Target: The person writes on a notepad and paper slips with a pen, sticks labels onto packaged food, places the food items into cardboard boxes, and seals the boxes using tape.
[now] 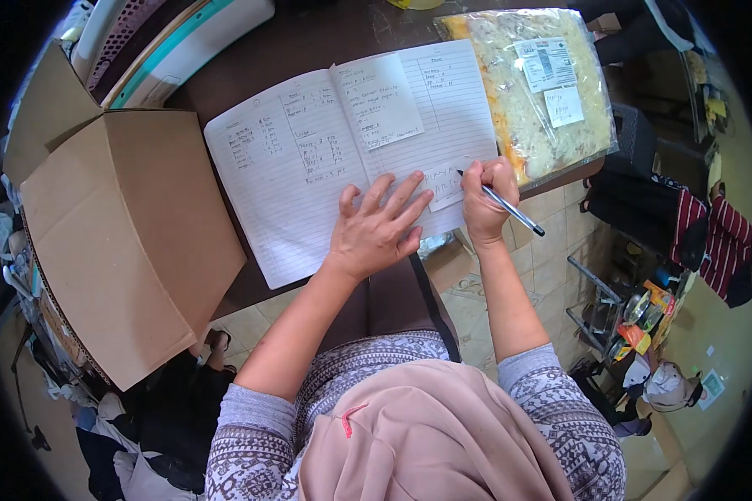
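An open lined notebook [288, 225] with handwriting lies on the dark table. My left hand [378, 219] rests flat across its right-hand page near the fold, fingers spread. In my right hand [486, 200] is a pen [516, 210], its tip on a small paper slip [448, 195] with a few handwritten words, lying on the lower right of the page. A larger loose note [383, 104] covers part of the same page. Beyond the notebook's right edge lies a clear plastic package [551, 125] with pale and orange contents, a printed label [546, 64] and a small handwritten slip [564, 106].
A cardboard box [134, 242] stands at the table's left, close to my left forearm. Behind it is a white and teal plastic container [184, 58]. At the right, people in dark and striped clothing [693, 225] and a rack with goods [627, 317] are on the tiled floor.
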`<action>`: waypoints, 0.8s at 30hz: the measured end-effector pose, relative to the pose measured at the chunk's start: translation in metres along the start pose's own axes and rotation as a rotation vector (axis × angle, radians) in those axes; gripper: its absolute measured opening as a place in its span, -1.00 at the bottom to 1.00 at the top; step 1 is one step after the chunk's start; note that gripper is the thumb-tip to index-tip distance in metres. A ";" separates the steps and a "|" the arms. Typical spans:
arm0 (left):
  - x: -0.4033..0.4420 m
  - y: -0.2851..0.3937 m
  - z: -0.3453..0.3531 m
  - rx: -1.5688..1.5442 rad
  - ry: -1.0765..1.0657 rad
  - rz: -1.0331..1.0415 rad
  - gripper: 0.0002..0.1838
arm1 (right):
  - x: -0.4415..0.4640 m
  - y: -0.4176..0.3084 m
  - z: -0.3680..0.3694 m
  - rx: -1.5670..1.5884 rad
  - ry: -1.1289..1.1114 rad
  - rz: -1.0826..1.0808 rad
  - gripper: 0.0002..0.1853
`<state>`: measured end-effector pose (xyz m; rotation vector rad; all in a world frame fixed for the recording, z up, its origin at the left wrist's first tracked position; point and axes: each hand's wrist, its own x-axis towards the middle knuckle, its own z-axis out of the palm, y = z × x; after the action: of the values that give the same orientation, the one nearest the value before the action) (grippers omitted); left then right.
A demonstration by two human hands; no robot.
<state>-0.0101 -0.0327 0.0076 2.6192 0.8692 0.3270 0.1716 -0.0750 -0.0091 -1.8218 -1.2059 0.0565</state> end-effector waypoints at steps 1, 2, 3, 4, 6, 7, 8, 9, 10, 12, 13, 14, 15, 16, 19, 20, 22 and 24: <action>-0.001 0.000 0.001 0.001 0.003 0.001 -0.51 | -0.001 -0.002 -0.001 0.000 0.001 -0.003 -0.70; -0.003 0.000 0.001 -0.015 -0.002 0.004 -0.51 | -0.001 -0.005 -0.004 0.205 -0.014 0.269 -0.74; -0.001 -0.001 0.000 -0.023 0.006 0.009 -0.51 | 0.004 -0.010 -0.006 0.418 -0.028 0.525 -0.78; -0.001 -0.001 0.000 -0.016 0.012 0.008 -0.51 | 0.011 -0.011 -0.008 0.424 -0.028 0.518 -0.78; -0.002 -0.001 -0.002 -0.023 0.006 0.022 -0.51 | 0.038 -0.021 -0.017 0.527 -0.088 0.730 -0.83; -0.003 -0.001 -0.002 -0.019 0.009 0.024 -0.51 | 0.050 -0.023 -0.020 0.531 -0.086 0.727 -0.83; -0.003 -0.001 -0.001 -0.013 0.004 0.031 -0.50 | 0.064 -0.022 -0.021 0.278 -0.226 0.525 -0.83; -0.003 -0.001 0.000 -0.004 0.002 0.037 -0.49 | 0.078 -0.022 -0.020 0.026 -0.356 0.313 -0.81; -0.004 -0.001 0.000 0.001 0.006 0.038 -0.49 | 0.090 -0.024 -0.016 0.030 -0.352 0.309 -0.81; -0.005 -0.001 0.002 0.045 0.004 0.047 -0.47 | 0.110 -0.029 -0.007 -0.403 -0.581 -0.076 -0.79; -0.006 0.000 0.002 0.052 0.007 0.048 -0.47 | 0.112 -0.028 -0.007 -0.399 -0.575 -0.080 -0.79; -0.006 0.000 0.003 0.089 0.027 0.061 -0.46 | 0.112 -0.025 -0.007 -0.371 -0.529 -0.138 -0.79; -0.006 0.000 0.003 0.126 0.050 0.073 -0.46 | 0.113 -0.021 -0.007 -0.343 -0.482 -0.200 -0.80; -0.007 0.001 0.004 0.133 0.053 0.073 -0.46 | 0.108 -0.020 -0.013 -0.340 -0.478 -0.204 -0.80; -0.007 0.001 0.002 0.177 0.059 0.085 -0.45 | 0.079 -0.016 -0.043 -0.336 -0.728 -0.194 -0.82; -0.007 0.001 0.002 0.185 0.081 0.100 -0.45 | 0.070 -0.015 -0.049 -0.292 -0.750 -0.195 -0.79; -0.008 0.002 0.001 0.208 0.105 0.124 -0.43 | 0.065 -0.020 -0.055 -0.253 -0.693 -0.195 -0.76; -0.009 0.005 -0.003 0.249 0.122 0.127 -0.42 | 0.066 -0.025 -0.058 -0.206 -0.637 -0.195 -0.72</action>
<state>-0.0149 -0.0413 0.0117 2.9193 0.8315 0.4414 0.2165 -0.0616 0.0692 -1.9160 -1.8855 0.4435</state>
